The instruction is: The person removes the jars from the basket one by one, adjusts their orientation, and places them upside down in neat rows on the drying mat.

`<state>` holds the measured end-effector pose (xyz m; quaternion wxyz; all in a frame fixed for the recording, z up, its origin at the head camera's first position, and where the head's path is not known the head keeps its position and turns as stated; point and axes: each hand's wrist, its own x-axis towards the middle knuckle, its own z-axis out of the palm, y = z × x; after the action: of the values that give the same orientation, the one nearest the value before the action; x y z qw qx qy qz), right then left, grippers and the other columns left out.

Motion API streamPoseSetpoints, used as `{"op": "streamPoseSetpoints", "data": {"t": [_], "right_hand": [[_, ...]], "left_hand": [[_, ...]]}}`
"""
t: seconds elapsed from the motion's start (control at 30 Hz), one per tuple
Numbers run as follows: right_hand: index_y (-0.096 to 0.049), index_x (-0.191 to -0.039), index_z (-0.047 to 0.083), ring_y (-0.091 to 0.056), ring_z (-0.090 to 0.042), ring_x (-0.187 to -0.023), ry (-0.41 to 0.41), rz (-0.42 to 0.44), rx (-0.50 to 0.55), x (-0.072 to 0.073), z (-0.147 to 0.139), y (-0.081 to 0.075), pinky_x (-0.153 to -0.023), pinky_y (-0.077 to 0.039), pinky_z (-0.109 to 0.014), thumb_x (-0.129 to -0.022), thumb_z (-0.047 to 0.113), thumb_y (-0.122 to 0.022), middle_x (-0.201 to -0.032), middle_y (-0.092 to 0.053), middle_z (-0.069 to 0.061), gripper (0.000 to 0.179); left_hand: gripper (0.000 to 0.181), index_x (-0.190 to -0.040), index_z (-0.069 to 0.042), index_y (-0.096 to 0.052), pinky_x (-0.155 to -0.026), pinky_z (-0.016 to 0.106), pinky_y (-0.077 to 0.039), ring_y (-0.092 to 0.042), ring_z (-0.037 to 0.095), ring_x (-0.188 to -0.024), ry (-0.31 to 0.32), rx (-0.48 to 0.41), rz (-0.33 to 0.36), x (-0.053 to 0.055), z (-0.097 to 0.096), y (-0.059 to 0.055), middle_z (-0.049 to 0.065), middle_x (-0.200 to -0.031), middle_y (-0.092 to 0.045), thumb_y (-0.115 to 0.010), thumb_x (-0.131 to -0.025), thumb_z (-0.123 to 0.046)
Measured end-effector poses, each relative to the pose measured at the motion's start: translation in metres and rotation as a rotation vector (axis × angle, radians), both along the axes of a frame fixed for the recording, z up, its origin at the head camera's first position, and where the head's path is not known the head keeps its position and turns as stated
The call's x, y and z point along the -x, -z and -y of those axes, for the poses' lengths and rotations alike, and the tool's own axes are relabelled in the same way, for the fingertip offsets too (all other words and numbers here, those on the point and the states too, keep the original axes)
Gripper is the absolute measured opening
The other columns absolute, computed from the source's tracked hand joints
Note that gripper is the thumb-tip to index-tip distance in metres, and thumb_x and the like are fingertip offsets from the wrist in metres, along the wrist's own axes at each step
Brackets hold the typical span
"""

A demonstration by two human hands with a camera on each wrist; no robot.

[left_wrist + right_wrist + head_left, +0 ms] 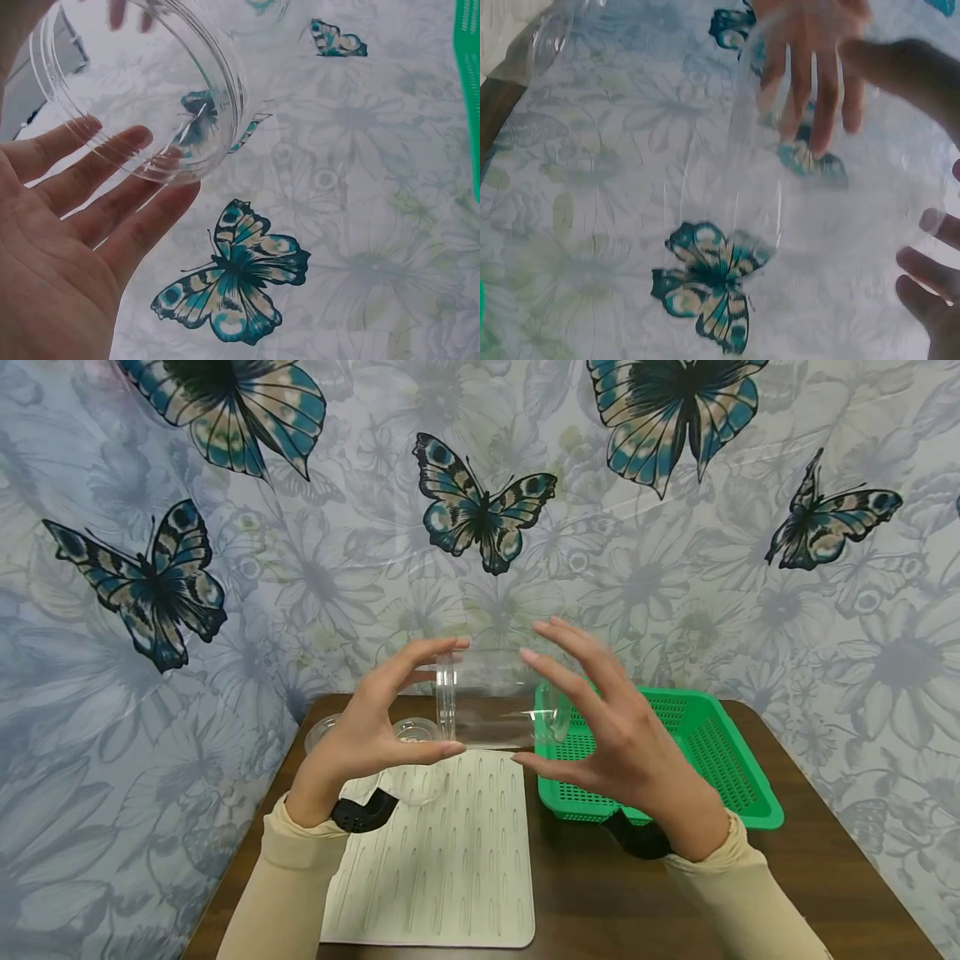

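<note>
Up close, two sleeved forearms come in from the near table (615,902) edge, a black wrist strap on each. Below them lies a ribbed mat (442,860), flat on the dark wood, left of centre.

Left hand (375,727) is raised above the mat's far end, fingers spread wide and mostly straight. Thumb tip and forefinger tip touch the rim of the jar (495,697) at its open mouth. Left wrist view: threaded mouth (142,90) sits just past the fingertips, palm open, nothing wrapped around it.

Right hand (607,727) mirrors it on the jar's other end, fingers spread and extended. Contact looks like fingertips only; cannot tell how firm. Right wrist view: the clear wall (727,187) fills the frame, left hand's fingers (810,82) seen through it.

Jar is clear plastic, lying on its side in the air, held between the two hands, mouth toward the left hand. It is over the far edge of the mat, well above the table.

Right of the mat, touching or just beside it: green basket (720,760), perforated, partly behind the right hand.

Farther left, near the table's back corner, two clear lids (330,731) lie flat, partly hidden by the left hand.

Behind everything: butterfly-print backdrop (480,502).
</note>
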<state>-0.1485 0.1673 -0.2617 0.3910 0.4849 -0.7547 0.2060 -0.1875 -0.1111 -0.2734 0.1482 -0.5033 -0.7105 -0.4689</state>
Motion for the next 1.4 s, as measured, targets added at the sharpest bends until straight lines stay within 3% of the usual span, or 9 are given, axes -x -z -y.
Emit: {"op": "streamPoseSetpoints", "data": {"t": [0.17, 0.33, 0.53, 0.73, 0.87, 1.03, 1.2, 1.33, 1.4], "right_hand": [[-0.037, -0.145, -0.011, -0.035, -0.042, -0.139, -0.076, 0.188, 0.107, -0.002, -0.014, -0.004, -0.11, -0.035, -0.053, -0.061, 0.038, -0.097, -0.152, -0.033, -0.03, 0.114], [-0.027, -0.149, -0.011, -0.033, -0.048, -0.138, -0.242, 0.455, 0.228, -0.002, -0.016, 0.004, -0.102, -0.039, -0.064, -0.042, -0.002, -0.1, -0.157, -0.019, -0.032, 0.13], [-0.026, -0.15, -0.01, -0.04, -0.05, -0.132, -0.378, 0.641, 0.323, 0.002, -0.014, 0.013, -0.1, -0.047, -0.053, -0.051, -0.023, -0.088, -0.155, -0.029, -0.027, 0.118], [-0.034, -0.146, -0.012, -0.042, -0.048, -0.13, -0.428, 0.669, 0.341, 0.002, -0.013, 0.015, -0.096, -0.047, -0.058, -0.054, -0.025, -0.085, -0.148, -0.039, -0.029, 0.106], [-0.034, -0.145, -0.013, -0.041, -0.054, -0.127, -0.444, 0.661, 0.342, 0.002, -0.013, 0.016, -0.097, -0.049, -0.054, -0.054, -0.025, -0.085, -0.147, -0.038, -0.031, 0.105], [-0.034, -0.145, -0.015, -0.041, -0.054, -0.126, -0.462, 0.655, 0.337, 0.001, -0.016, 0.017, -0.097, -0.049, -0.051, -0.055, -0.024, -0.085, -0.146, -0.037, -0.035, 0.104], [-0.035, -0.144, -0.015, -0.045, -0.044, -0.129, -0.449, 0.651, 0.342, 0.001, -0.019, 0.018, -0.096, -0.05, -0.052, -0.053, -0.025, -0.085, -0.146, -0.037, -0.035, 0.105], [-0.035, -0.144, -0.014, -0.044, -0.051, -0.125, -0.436, 0.648, 0.357, 0.002, -0.02, 0.018, -0.096, -0.049, -0.052, -0.052, -0.026, -0.085, -0.146, -0.037, -0.034, 0.105], [-0.035, -0.144, -0.014, -0.042, -0.055, -0.125, -0.428, 0.646, 0.365, 0.002, -0.021, 0.019, -0.097, -0.049, -0.051, -0.052, -0.026, -0.085, -0.146, -0.037, -0.034, 0.105]], "left_hand": [[0.097, -0.147, 0.008, -0.035, -0.107, 0.05, -0.039, -0.042, 0.035, -0.136, 0.035, -0.003, 0.003, -0.004, 0.001, 0.0, 0.02, -0.149, -0.044, -0.088, -0.066, 0.004], [0.098, -0.148, 0.009, -0.034, -0.108, 0.051, -0.038, -0.041, 0.037, -0.137, 0.064, -0.012, 0.025, -0.006, 0.001, 0.001, 0.021, -0.149, -0.043, -0.087, -0.066, 0.005], [0.099, -0.148, 0.007, -0.035, -0.106, 0.047, -0.04, -0.041, 0.036, -0.137, 0.075, -0.017, 0.058, -0.007, 0.002, 0.001, 0.019, -0.149, -0.043, -0.088, -0.064, 0.007], [0.102, -0.149, 0.007, -0.034, -0.107, 0.048, -0.04, -0.039, 0.034, -0.138, 0.088, -0.02, 0.067, -0.009, 0.003, 0.0, 0.019, -0.15, -0.043, -0.089, -0.063, 0.008], [0.104, -0.15, 0.006, -0.032, -0.106, 0.052, -0.04, -0.037, 0.034, -0.14, 0.094, -0.009, 0.087, -0.011, 0.004, 0.0, 0.018, -0.152, -0.041, -0.09, -0.064, 0.006], [0.1, -0.152, 0.004, -0.029, -0.105, 0.054, -0.04, -0.036, 0.034, -0.141, 0.086, 0.008, 0.115, -0.012, 0.005, 0.006, 0.019, -0.153, -0.038, -0.087, -0.077, -0.029], [0.094, -0.155, -0.003, -0.028, -0.106, 0.051, -0.041, -0.043, 0.031, -0.137, 0.012, 0.023, 0.101, -0.005, 0.013, 0.032, 0.015, -0.157, -0.035, -0.065, -0.087, -0.055], [0.078, -0.158, -0.013, -0.027, -0.107, 0.047, -0.041, -0.048, 0.027, -0.133, -0.053, 0.048, 0.095, -0.002, 0.022, 0.058, 0.007, -0.158, -0.035, -0.046, -0.098, -0.058], [0.069, -0.158, -0.012, -0.027, -0.108, 0.048, -0.04, -0.044, 0.027, -0.137, -0.061, 0.04, 0.1, -0.007, 0.025, 0.063, 0.006, -0.157, -0.037, -0.041, -0.103, -0.052]]}}
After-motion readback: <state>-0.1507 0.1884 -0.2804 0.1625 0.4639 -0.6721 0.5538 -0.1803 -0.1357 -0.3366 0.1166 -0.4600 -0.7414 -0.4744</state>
